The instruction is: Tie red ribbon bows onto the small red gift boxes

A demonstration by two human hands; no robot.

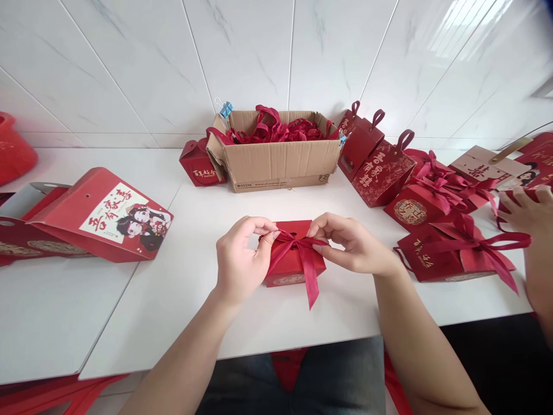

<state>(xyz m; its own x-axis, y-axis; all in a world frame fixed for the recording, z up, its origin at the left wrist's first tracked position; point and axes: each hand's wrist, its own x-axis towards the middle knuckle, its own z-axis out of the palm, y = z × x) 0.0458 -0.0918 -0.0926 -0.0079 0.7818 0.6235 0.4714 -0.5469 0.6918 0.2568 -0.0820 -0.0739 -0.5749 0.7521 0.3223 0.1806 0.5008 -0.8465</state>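
Note:
A small red gift box (287, 266) stands on the white table in front of me, with a dark red ribbon (309, 271) tied in a bow across its top. My left hand (242, 256) pinches the bow's left loop between thumb and fingers. On the other side, my right hand (345, 242) pinches the right loop. One ribbon tail hangs down over the box's front, and another slants toward my left hand. The fingertips partly hide the loops.
A cardboard box (280, 167) full of red ribbons stands by the tiled wall. Large red boxes (129, 219) lie at the left. Ribboned boxes (453, 253) crowd the right, beside another person's hand (529, 216).

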